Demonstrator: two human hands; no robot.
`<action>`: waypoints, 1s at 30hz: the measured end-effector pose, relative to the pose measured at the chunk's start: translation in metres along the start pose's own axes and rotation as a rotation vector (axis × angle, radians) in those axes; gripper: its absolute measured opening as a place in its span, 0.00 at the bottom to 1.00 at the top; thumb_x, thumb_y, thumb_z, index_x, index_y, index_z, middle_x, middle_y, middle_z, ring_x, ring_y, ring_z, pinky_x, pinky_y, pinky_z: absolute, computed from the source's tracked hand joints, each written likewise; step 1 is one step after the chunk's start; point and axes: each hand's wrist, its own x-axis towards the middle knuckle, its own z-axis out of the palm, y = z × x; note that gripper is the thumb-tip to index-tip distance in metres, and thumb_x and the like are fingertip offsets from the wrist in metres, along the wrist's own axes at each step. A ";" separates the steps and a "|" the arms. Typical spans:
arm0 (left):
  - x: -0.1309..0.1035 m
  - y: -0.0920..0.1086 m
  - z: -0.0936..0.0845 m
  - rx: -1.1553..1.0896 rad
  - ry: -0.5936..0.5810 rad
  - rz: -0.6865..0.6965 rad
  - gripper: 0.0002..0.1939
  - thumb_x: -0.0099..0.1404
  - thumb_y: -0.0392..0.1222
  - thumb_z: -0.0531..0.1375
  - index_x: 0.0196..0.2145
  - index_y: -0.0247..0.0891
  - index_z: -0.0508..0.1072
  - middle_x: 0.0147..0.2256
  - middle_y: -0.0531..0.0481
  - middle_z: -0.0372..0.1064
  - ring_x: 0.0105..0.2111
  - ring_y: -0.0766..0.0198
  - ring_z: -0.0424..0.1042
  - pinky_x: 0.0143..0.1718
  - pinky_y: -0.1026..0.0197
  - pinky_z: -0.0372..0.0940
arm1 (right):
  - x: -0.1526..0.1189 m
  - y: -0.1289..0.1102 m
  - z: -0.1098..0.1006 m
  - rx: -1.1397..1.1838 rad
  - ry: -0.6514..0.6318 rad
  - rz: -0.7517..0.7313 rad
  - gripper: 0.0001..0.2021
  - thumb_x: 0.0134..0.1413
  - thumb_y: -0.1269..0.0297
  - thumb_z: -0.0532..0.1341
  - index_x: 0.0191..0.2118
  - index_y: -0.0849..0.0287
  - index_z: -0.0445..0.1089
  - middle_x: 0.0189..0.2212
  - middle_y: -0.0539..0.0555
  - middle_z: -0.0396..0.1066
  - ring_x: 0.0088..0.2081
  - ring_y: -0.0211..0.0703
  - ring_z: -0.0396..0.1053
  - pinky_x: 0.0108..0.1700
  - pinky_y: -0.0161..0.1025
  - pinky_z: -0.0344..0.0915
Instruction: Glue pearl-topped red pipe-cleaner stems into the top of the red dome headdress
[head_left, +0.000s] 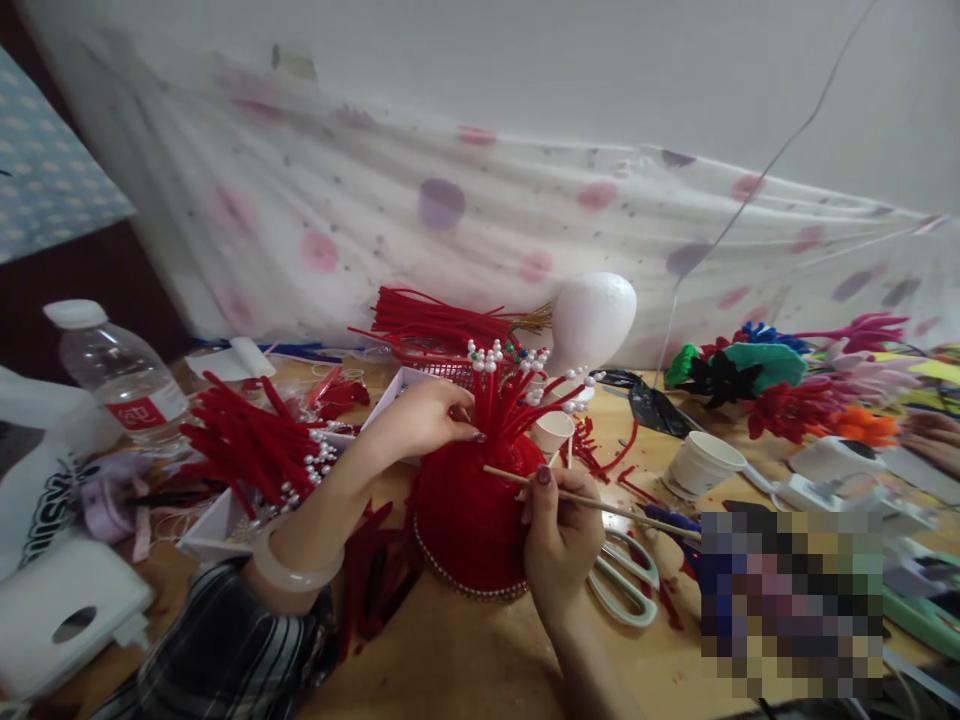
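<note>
A round red headpiece (pixel 472 510) with a row of pearls along its lower edge stands on the table in front of me. Red chenille stems (pixel 510 415) tipped with white beads rise from its top. My left hand (pixel 431 415) reaches over from the left, fingers pinched at the foot of these stems; what lies between the fingertips is partly hidden. In my right hand (pixel 562 525) is a thin wooden stick (pixel 615 508), gripped between thumb and fingers. Its tip touches or lies just in front of the red surface; I cannot tell which.
White-handled scissors (pixel 626 580) lie right of my hand. Paper cups (pixel 703 465) and a white foam head (pixel 594 320) stand behind. Bead-tipped red stems (pixel 251 445) fill a box at left, beside a water bottle (pixel 124 375). Another person's hand (pixel 934 440) shows at far right.
</note>
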 end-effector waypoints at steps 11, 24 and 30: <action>0.001 -0.001 -0.003 -0.043 -0.038 0.030 0.07 0.56 0.37 0.63 0.34 0.37 0.81 0.33 0.50 0.79 0.33 0.60 0.74 0.37 0.63 0.64 | -0.002 0.001 -0.001 0.033 -0.035 -0.096 0.05 0.61 0.67 0.60 0.32 0.57 0.67 0.22 0.46 0.69 0.20 0.34 0.62 0.22 0.32 0.60; 0.001 0.001 -0.004 -0.054 -0.041 0.040 0.06 0.56 0.35 0.63 0.32 0.37 0.81 0.32 0.50 0.80 0.34 0.59 0.75 0.40 0.62 0.65 | 0.005 -0.014 -0.001 -0.164 -0.120 -0.200 0.08 0.61 0.71 0.57 0.30 0.56 0.65 0.22 0.46 0.64 0.23 0.36 0.63 0.27 0.34 0.59; 0.000 0.003 0.000 -0.024 -0.013 0.043 0.08 0.57 0.34 0.63 0.34 0.37 0.81 0.34 0.48 0.80 0.35 0.58 0.76 0.39 0.63 0.66 | 0.008 -0.014 -0.002 -0.194 -0.129 -0.196 0.09 0.61 0.70 0.57 0.28 0.56 0.64 0.22 0.45 0.63 0.23 0.35 0.60 0.26 0.34 0.58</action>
